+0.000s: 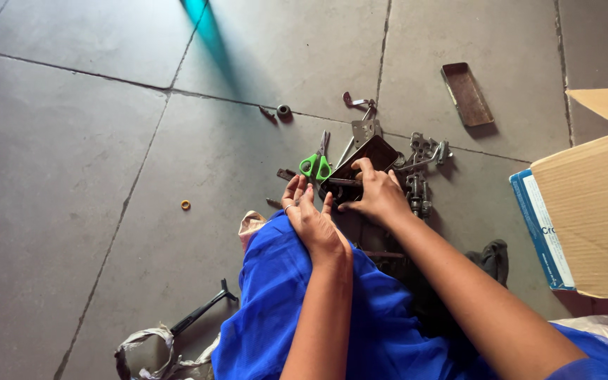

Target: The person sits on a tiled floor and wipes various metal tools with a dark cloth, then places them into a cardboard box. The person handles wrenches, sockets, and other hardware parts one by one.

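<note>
My left hand point(309, 214) rests with fingers spread on blue cloth point(276, 295) over my knee, its fingertips touching the edge of a dark rectangular metal part point(371, 153). My right hand point(376, 191) grips that part from the near side, thumb pressed against a thin rod along its edge. Green-handled scissors point(316, 163) lie just left of the part. Several small metal pieces point(420, 165) lie to the right of it on the tiled floor.
A brown metal tray point(466, 93) lies at the back right. A cardboard box point(599, 204) with a blue-edged carton beside it stands at the right. A small ring point(186, 205), a black tool point(202, 312) and a cloth scrap lie at the left.
</note>
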